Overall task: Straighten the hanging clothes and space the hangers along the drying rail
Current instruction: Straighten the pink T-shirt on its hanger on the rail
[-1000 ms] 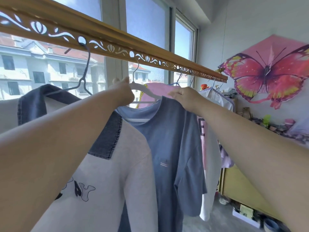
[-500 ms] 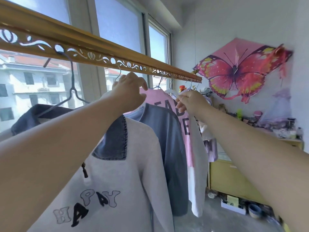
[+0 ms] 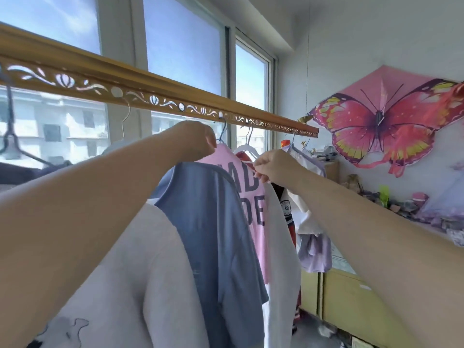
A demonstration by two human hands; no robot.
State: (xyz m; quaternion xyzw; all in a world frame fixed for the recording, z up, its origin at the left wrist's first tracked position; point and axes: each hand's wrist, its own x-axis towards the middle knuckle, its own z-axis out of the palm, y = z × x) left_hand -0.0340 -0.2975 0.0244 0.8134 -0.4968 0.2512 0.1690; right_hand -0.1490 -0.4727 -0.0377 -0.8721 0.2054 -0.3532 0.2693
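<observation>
Rail: runs away from me, rightward.
Pink shirt: ahead, between my hands (behind the blue tee).
Left hand: curled at its collar; grasp hidden.
Right hand: pinching its far shoulder.

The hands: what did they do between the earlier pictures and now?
Both hands left the blue T-shirt and moved farther along the rail to the pink shirt: the left hand grips its near shoulder, the right hand pinches its far shoulder. The blue T-shirt and grey sweatshirt still hang there.
</observation>
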